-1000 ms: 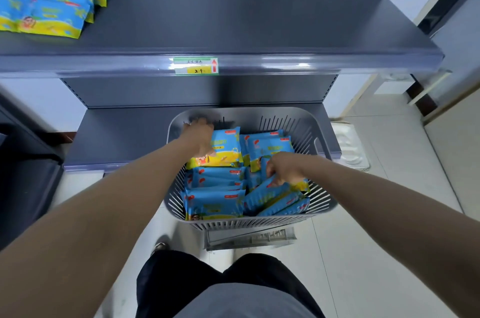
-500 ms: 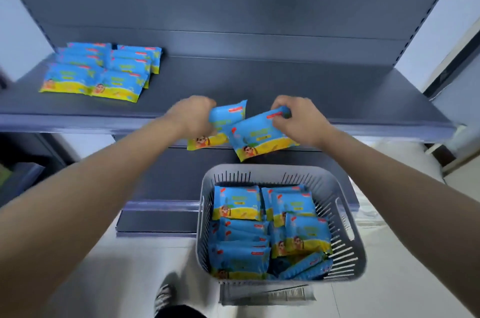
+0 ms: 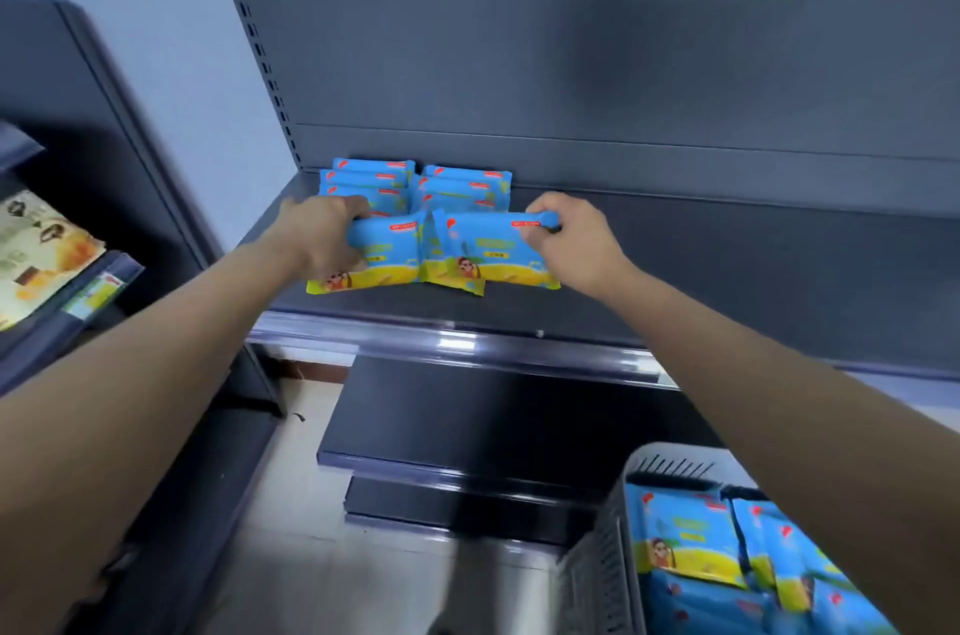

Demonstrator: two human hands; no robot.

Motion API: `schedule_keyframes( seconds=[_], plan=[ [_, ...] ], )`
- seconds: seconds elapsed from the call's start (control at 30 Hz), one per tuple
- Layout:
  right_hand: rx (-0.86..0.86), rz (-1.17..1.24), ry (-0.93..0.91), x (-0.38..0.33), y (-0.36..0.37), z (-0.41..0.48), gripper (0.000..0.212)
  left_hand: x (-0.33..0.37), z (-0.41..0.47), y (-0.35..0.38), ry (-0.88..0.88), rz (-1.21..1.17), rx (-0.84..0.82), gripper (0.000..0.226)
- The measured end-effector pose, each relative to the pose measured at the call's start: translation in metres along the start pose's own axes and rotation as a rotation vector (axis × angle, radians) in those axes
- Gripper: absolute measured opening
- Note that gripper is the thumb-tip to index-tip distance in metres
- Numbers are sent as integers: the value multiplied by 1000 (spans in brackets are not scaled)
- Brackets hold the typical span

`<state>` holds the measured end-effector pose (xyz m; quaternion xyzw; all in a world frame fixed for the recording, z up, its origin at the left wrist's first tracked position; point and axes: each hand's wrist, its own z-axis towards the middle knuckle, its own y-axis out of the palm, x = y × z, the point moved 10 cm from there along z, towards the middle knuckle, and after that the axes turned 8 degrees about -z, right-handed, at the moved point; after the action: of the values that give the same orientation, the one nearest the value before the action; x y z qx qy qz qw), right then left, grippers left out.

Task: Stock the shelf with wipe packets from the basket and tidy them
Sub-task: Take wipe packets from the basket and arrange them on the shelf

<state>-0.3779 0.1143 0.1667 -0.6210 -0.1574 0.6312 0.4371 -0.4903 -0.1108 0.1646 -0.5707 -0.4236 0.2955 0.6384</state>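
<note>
Each hand grips one packet: your left hand (image 3: 324,234) its packet (image 3: 382,252), your right hand (image 3: 574,239) the other (image 3: 493,252), over the shelf (image 3: 727,271). Between your grips their edges overlap; letting go carelessly could leave them crooked.

The shelf (image 3: 727,271) looked like painted metal, dark grey and matt, with a smooth top. Its front edge strip (image 3: 467,341) was glossy, clear-looking plastic that caught bright highlights. The back panel (image 3: 623,37) had the same flat, dull finish. The packets (image 3: 457,187) were thin plastic film, smooth and slightly shiny, printed blue and yellow. The basket (image 3: 597,577) was pale grey moulded plastic with slotted walls, matt. The floor (image 3: 322,577) appeared to be smooth, light tile.
</note>
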Motion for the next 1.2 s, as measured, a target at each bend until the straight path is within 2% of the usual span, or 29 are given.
schedule_keyframes(
  seconds=[0.13,0.33,0.6,0.73,0.9,1.07,1.2],
  plan=[
    [-89,38,57,-7,51,20,17,-39,24,10,26,17,-45,41],
    [-136,16,98,-14,86,43,23,-70,55,21,80,10,-91,40],
    [-252,-257,84,-23,118,59,36,-84,87,27,163,-36,-36,51],
    [-167,-421,53,-24,110,79,28,-85,99,23,158,-74,0,52],
    [-73,-607,-3,-28,106,91,29,-83,103,23,136,-16,60,59],
    [-1,-686,-67,-29,101,79,34,-73,88,29,143,100,98,65],
    [34,-644,-111,-35,85,61,38,-54,70,31,152,122,109,63]
  ],
)
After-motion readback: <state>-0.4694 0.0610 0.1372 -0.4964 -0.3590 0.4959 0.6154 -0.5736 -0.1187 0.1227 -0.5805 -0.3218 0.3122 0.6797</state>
